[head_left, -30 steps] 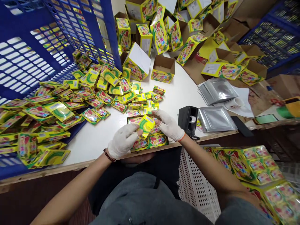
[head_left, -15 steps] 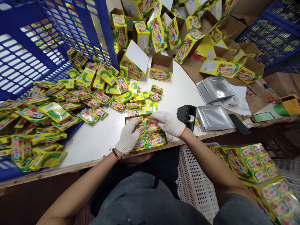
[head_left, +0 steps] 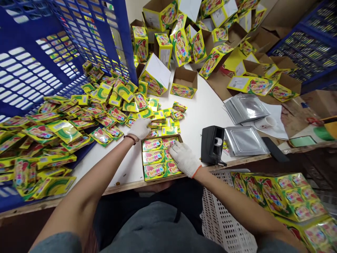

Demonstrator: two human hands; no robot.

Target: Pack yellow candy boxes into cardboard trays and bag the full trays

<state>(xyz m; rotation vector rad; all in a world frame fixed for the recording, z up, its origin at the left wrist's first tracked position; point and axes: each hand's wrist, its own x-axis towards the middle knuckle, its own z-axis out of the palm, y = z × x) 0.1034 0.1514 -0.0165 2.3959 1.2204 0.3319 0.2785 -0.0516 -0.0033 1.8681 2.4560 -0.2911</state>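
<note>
Gloved R hand (head_left: 184, 160), loosely spread, rests on packs in tray (head_left: 154, 171); L hand (head_left: 140, 129), half-curled, at pile (head_left: 100, 109), grip unclear.

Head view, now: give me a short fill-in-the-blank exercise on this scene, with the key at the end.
1. The right hand rests on packs in the open cardboard tray, and its glove has an ____ cuff edge.
2. The beaded bracelet is worn on the ____ wrist.
3. The large mesh crate beside the loose packs is ____ in colour.
4. The device standing between the right hand and the silver trays is ____ in colour.

Missing words: orange; left; blue; black.
</note>
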